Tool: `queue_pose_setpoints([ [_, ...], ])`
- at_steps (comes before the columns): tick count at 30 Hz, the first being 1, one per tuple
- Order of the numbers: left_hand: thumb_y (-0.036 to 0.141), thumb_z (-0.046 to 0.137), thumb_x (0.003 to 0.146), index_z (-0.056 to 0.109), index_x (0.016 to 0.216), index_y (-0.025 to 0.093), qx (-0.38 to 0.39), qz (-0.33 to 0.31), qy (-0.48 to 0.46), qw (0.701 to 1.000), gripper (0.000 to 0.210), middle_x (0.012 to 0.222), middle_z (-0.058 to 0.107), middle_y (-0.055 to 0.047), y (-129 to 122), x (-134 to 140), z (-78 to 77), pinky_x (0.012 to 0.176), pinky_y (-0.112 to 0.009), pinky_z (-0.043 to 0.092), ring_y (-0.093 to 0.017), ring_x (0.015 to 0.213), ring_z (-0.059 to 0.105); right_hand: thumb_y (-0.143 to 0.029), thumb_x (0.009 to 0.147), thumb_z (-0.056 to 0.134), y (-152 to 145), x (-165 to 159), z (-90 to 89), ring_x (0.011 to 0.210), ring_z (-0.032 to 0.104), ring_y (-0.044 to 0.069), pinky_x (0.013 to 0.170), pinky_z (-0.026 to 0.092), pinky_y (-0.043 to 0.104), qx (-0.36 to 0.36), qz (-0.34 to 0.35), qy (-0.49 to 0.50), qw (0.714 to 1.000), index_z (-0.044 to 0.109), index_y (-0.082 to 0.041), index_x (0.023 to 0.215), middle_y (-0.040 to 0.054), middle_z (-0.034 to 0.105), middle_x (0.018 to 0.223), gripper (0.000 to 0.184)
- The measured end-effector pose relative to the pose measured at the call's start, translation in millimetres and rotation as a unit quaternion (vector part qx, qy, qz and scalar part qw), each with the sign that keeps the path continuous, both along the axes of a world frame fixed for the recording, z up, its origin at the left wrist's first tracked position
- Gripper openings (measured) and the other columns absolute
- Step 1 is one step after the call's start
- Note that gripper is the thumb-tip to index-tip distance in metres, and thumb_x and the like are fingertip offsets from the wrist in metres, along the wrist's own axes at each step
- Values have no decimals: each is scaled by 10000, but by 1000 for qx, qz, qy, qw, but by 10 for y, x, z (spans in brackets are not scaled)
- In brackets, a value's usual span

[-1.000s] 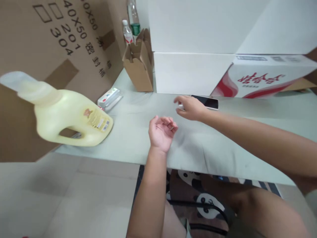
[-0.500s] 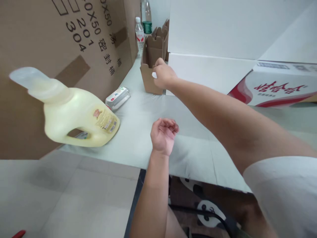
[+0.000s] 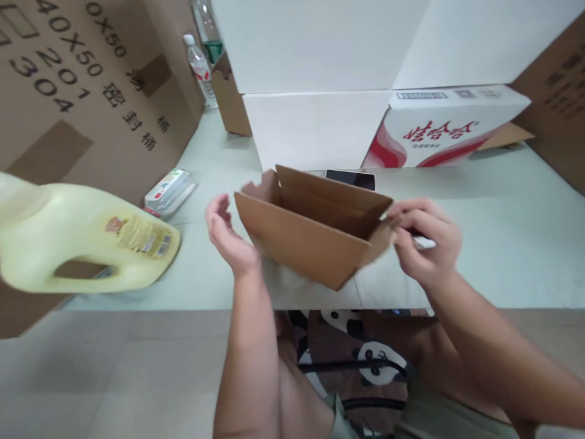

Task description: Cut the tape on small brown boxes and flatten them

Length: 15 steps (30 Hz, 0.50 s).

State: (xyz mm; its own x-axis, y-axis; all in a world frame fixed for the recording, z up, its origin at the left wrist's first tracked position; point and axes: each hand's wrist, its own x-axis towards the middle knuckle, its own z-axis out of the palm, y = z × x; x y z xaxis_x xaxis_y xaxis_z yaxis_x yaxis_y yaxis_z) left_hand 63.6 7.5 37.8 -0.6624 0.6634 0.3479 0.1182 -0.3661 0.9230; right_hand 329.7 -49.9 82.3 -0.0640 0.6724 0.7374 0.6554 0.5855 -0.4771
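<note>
An open-topped brown cardboard box is tilted above the table in front of me. My right hand pinches its right end wall between thumb and fingers. A small white item also shows in that hand; its kind is unclear. Close to the box's left end is my left hand, fingers loosely curled and apart, holding nothing. A dark flat phone-like object lies on the table behind the box, partly hidden by it.
A yellow detergent jug and a clear plastic pack are at left, beside a large carton. Behind stand a water bottle, another cardboard box, white panels and a red-and-white carton.
My right hand has brought the cardboard box from the back of the table toward me and to the right. My left hand is now beside its left end. The view has shifted right.
</note>
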Motion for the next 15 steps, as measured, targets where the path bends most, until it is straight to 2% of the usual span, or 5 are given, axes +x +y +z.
queue_pose_setpoints([
  [2, 579, 264, 961, 706, 1045, 234, 11, -153, -6, 988, 568, 1222, 702, -80, 4, 179, 21, 1081, -406, 469, -259, 1256, 617, -217, 859, 559, -266, 256, -130, 617, 619, 198, 520, 476, 369, -17, -66, 26, 997, 500, -263, 640, 60, 695, 826, 232],
  [4, 640, 329, 940, 753, 988, 242, 35, -246, 1, 969, 584, 1157, 742, -71, -11, 382, 28, 1075, -422, 490, -272, 1204, 658, -262, 895, 552, -401, 386, -264, 796, 708, 272, 587, 527, 412, -21, -113, 52, 992, 496, -275, 654, 76, 682, 788, 248],
  [6, 667, 412, 913, 776, 958, 244, 58, -264, 6, 963, 560, 1090, 765, -64, -21, 550, 20, 1076, -443, 496, -283, 1162, 681, -323, 919, 549, -439, 450, -382, 913, 730, 302, 603, 547, 424, -20, -131, 70, 989, 532, -274, 705, 101, 712, 859, 221],
  [11, 756, 432, 871, 790, 865, 230, 46, -256, -3, 965, 636, 963, 776, -71, 17, 758, -43, 1034, -490, 525, -309, 1083, 713, -435, 935, 562, -428, 606, -561, 819, 711, 248, 527, 530, 388, -62, -129, 101, 985, 648, -272, 894, 138, 702, 1295, 188],
  [15, 727, 433, 893, 787, 701, 254, 57, -282, 24, 957, 621, 840, 779, -54, 41, 833, -82, 1068, -510, 513, -282, 969, 744, -449, 951, 554, -402, 734, -584, 1078, 713, 315, 856, 559, 516, -63, -101, 79, 990, 717, -284, 1006, 117, 736, 1256, 239],
])
